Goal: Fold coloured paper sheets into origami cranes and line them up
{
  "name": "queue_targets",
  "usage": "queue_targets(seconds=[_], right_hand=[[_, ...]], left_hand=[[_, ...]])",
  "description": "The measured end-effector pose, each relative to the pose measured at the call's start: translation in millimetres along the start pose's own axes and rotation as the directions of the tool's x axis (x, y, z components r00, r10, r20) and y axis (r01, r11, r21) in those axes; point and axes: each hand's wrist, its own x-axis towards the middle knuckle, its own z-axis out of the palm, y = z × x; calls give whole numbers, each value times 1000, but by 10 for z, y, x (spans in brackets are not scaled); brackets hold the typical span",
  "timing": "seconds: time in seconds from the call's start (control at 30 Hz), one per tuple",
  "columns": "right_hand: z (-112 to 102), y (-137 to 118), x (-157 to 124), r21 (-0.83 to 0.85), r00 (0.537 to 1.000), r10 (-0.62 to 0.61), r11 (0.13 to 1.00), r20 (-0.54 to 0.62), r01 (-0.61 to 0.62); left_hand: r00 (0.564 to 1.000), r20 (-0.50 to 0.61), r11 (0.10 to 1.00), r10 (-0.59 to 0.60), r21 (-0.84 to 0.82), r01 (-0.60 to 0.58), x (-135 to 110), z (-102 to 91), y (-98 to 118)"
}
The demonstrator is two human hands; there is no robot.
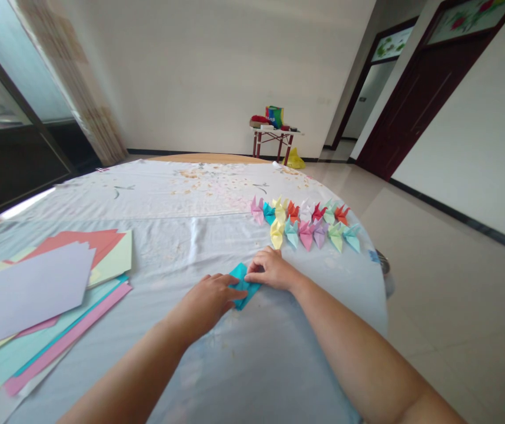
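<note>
A small folded teal paper (242,286) lies on the white tablecloth (182,235) in front of me. My left hand (211,297) rests on its left part with a finger pressed flat along it. My right hand (270,268) pinches the paper's upper right edge with curled fingers. Just beyond my right hand stand two rows of several folded paper cranes (305,222) in pink, yellow, teal, red, green and purple.
A fanned stack of coloured paper sheets (36,294) lies at the left. The round table's edge (378,277) drops off at the right to a tiled floor. A small red-legged table (274,134) with bags stands by the far wall.
</note>
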Motion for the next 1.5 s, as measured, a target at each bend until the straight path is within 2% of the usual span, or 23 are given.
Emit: queue_targets(seconds=[0.2,0.5,0.93,1.5], right_hand=[[-2,-4,7,5,1000,8,1000,1,-8],[-2,-16,11,-1,1000,22,1000,0,-22],[1,-31,14,-29,1000,1,1000,-1,-1],[21,-3,17,-10,1000,11,1000,-1,-11]], left_hand=[[997,59,998,56,-20,-55,-71,-77,-1],[998,-15,999,53,5,-53,-107,16,-36],[995,-56,996,85,21,-84,-152,53,-69],[994,-13,994,108,9,-108,-142,39,-114]])
